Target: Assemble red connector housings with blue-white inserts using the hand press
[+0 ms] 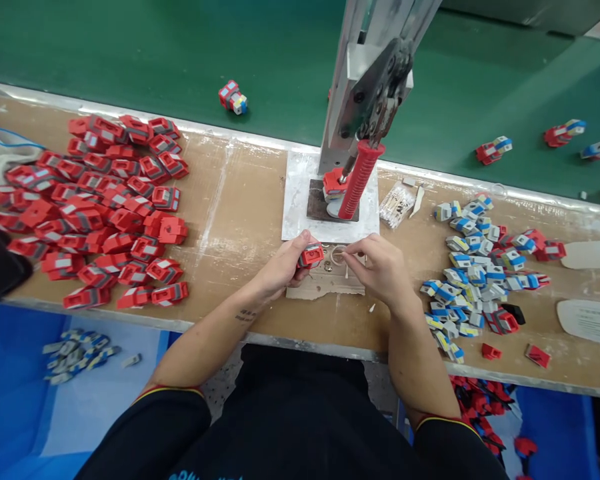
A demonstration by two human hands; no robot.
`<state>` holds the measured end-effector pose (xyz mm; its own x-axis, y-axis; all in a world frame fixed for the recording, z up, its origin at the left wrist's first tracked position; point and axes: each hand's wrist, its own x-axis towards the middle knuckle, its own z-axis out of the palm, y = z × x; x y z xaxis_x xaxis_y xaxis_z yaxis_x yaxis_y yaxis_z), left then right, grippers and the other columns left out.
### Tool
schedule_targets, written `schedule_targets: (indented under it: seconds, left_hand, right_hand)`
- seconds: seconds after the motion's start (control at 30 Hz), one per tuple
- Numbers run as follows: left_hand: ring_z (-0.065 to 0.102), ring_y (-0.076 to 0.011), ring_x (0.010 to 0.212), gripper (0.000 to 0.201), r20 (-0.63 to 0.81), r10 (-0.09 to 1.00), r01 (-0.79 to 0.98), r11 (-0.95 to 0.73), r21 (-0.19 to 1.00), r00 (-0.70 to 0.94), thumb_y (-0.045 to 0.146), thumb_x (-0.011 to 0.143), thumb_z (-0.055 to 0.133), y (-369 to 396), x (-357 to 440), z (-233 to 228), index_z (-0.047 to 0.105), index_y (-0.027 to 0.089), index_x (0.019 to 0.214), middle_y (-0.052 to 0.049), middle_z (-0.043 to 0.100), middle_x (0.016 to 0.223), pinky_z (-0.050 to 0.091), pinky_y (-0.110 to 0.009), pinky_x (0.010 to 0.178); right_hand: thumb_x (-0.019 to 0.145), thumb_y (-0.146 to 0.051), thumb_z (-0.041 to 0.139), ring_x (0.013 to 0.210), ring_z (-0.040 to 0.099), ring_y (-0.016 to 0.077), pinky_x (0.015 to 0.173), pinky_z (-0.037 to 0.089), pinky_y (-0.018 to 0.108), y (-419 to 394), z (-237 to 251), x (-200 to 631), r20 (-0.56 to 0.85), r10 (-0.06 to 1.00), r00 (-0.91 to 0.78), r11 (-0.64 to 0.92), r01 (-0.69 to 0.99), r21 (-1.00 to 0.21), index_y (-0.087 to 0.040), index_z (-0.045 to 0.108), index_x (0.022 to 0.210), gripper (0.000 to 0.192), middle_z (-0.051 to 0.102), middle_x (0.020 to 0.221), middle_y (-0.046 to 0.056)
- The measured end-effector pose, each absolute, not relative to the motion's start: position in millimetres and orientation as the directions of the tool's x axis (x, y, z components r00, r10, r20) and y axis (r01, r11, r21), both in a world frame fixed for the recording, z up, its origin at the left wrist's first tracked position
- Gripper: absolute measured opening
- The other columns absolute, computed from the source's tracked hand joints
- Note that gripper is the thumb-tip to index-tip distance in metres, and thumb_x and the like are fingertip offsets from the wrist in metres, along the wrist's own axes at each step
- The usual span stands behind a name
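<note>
Nearest: black cloth shirt (300, 413), its blue lettering cut off by the lower edge. Blue plastic bin (10, 373) at 9 o'clock ran out of frame.

At 12 o'clock, left hand (283, 265) was curled closed round a small red plastic block with grey trim (311, 255), above the bench; some fingers were hidden beneath. Right hand (383, 270) pinched a thin pale stick (347, 270) between thumb and forefinger; its tip was too small to make out. Clear round dish (338, 255) lay just beside, contents unclear.

Heap of red-and-grey plastic blocks (105, 207) sat at 10 o'clock, heap of grey, blue and yellow plastic pieces (467, 267) at 2.

Beyond, at 12: grey metal press with red ribbed handle (361, 180), top cut off. Farthest: flat green surface (155, 60).
</note>
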<state>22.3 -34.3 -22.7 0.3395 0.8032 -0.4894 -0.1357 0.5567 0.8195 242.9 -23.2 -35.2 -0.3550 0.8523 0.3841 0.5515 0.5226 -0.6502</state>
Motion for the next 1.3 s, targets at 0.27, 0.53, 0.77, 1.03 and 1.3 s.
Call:
schedule_targets:
  seconds: [0.27,0.53,0.77,1.03,1.3]
  left_hand:
    - [0.028,-0.0068,0.041,0.073,-0.412,0.856,-0.069,0.453,0.889,0.314,0.095,0.076,0.056,-36.5,24.3,-25.7,0.052,0.022,0.078,0.008,0.038,0.051,0.016,-0.021,0.04]
    - [0.028,-0.0062,0.043,0.075,-0.38,0.863,-0.04,0.415,0.909,0.334,0.096,0.078,0.053,-38.8,25.0,-23.5,0.049,0.021,0.079,0.008,0.037,0.057,0.018,-0.021,0.04]
    - [0.03,-0.0068,0.043,0.078,-0.373,0.866,-0.029,0.404,0.914,0.332,0.098,0.076,0.051,-37.5,24.3,-25.0,0.051,0.021,0.079,0.007,0.039,0.056,0.018,-0.021,0.04]
    - [0.026,-0.0063,0.041,0.076,-0.366,0.869,-0.046,0.403,0.914,0.333,0.097,0.076,0.053,-37.6,23.3,-27.5,0.051,0.021,0.078,0.008,0.038,0.053,0.017,-0.021,0.04]
    - [0.03,-0.0062,0.043,0.075,-0.392,0.861,-0.063,0.434,0.899,0.324,0.094,0.076,0.057,-36.3,21.1,-20.9,0.054,0.02,0.08,0.007,0.04,0.054,0.018,-0.02,0.041]
  right_hand:
    - [0.092,-0.021,0.079,0.065,0.069,0.0163,0.057,0.05,0.031,-36.9,-17.4,231.2,0.545,0.836,-0.067,0.549,0.159,-0.821,-0.026,0.067,0.085,0.014,0.078,0.076,-0.001]
    - [0.092,-0.016,0.078,0.068,0.073,0.0168,0.06,0.053,0.032,-42.7,-19.6,211.9,0.505,0.849,-0.156,0.515,0.028,-0.857,-0.025,0.067,0.086,0.015,0.081,0.08,0.001]
    - [0.091,-0.014,0.077,0.07,0.074,0.0171,0.059,0.051,0.032,-43.6,-22.3,213.3,0.5,0.85,-0.168,0.516,0.067,-0.854,-0.026,0.068,0.087,0.016,0.081,0.081,0.001]
    - [0.09,-0.012,0.077,0.068,0.072,0.0165,0.057,0.05,0.031,-40.8,-20.6,221.0,0.509,0.845,-0.165,0.532,0.159,-0.832,-0.025,0.068,0.085,0.017,0.08,0.078,0.0]
    - [0.091,-0.023,0.08,0.063,0.067,0.0166,0.058,0.049,0.032,-33.0,-13.0,247.7,0.572,0.82,0.024,0.565,0.126,-0.815,-0.027,0.069,0.086,0.013,0.074,0.072,-0.002]
